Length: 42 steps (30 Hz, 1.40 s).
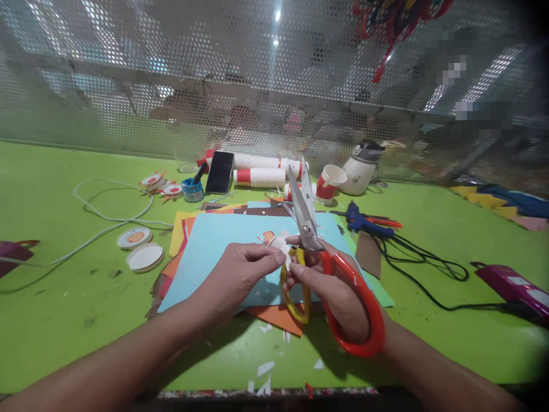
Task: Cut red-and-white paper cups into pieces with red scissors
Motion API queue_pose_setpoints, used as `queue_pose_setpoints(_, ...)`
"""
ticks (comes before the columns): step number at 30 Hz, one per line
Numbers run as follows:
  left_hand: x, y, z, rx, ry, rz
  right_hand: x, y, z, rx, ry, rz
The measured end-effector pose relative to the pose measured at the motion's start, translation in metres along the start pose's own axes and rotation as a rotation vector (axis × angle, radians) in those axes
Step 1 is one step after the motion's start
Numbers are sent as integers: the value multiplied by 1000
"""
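Observation:
My left hand (242,269) is closed, thumb and forefinger pinching a small white paper piece (279,242), which has an orange-red print at its far end. Facing it, my right hand (343,294) is wrapped in the handles of a pair of scissors (305,229). One handle loop is red and lies around the hand; the other is yellow and hangs below the fingers. The blades point up and away, slightly apart, with nothing between them. My right fingertips also touch or nearly touch the paper piece. Beneath both hands lies a light blue sheet (206,257) on a stack of coloured papers.
A blue glue gun (364,223) with a black cable lies right. Paper cups (259,178), a phone (220,173), a blue paint jar (193,191) and a white kettle-like jug (360,171) stand behind. Two round discs (144,257) lie left; white scraps (265,368) litter the front.

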<state>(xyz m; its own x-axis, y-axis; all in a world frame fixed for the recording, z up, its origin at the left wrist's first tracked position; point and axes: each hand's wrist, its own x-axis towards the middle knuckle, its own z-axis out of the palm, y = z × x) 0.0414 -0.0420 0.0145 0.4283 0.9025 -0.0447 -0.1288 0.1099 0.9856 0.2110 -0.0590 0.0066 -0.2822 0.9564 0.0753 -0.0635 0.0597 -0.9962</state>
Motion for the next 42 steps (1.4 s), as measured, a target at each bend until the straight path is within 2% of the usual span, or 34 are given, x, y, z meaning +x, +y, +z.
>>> queue_pose_setpoints(3,-1,-1,-1,35,0,21,0,1,1,7,13,5)
queue_pose_setpoints(8,-2,-1,-3,89,81,20,-3,-1,3,5,18,-8)
queue_pose_setpoints(12,-1,1,-2,20,36,-16,-3,-3,3,-121,32,-56)
queue_pose_setpoints(15,2,6,-8,25,51,-43,-2,-7,4,-192,23,-61)
queue_pose_setpoints(18,8,15,-27,9,196,29,-3,-14,4,-290,36,-16)
queue_pose_setpoints(20,13,22,-42,-84,273,112,-3,-19,3,-350,31,7)
queue_pose_setpoints(24,24,22,-65,-174,382,120,-3,-27,-2,-587,-21,-71)
queue_pose_setpoints(28,32,9,-72,-173,377,69,0,-26,-8,-814,-19,-181)
queue_pose_setpoints(32,34,4,-73,-181,410,50,1,-19,-12,-928,-61,-162)
queue_pose_setpoints(39,33,7,-73,-163,407,61,1,-13,-19,-994,-144,-236)
queue_pose_setpoints(42,33,7,-73,-156,410,53,1,-11,-20,-964,-162,-198)
